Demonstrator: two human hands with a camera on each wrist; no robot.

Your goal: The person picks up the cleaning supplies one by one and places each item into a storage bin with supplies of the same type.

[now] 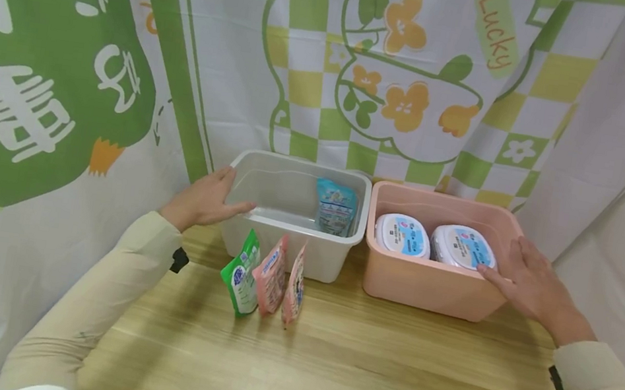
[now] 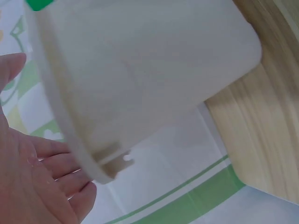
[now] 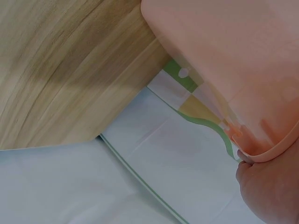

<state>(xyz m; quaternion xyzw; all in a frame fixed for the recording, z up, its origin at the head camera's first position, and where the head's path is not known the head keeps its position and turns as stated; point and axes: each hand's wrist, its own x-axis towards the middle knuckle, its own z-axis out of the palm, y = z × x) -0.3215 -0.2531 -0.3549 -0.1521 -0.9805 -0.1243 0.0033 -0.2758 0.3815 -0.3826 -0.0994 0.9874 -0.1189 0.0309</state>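
My left hand (image 1: pixel 205 201) rests at the left end of a light grey plastic bin (image 1: pixel 333 261), thumb stretched over its front rim. In the left wrist view its fingers (image 2: pixel 60 172) lie along the outside of that rim. A blue pouch (image 1: pixel 336 208) leans inside the bin at its right end. My right hand (image 1: pixel 539 287) touches the right end of a pink plastic bin (image 1: pixel 425 287), thumb reaching over the front rim. Two white-lidded tubs, a left one (image 1: pixel 403 234) and a right one (image 1: pixel 464 246), sit side by side in the pink bin.
In front of the grey bin, a green pouch (image 1: pixel 243 275), a pink pouch (image 1: pixel 270 279) and another pink pouch (image 1: pixel 294 289) stand in a row on the wooden table (image 1: pixel 359 375). Behind the bins hangs a patterned curtain (image 1: pixel 315 89). The two bins stand side by side.
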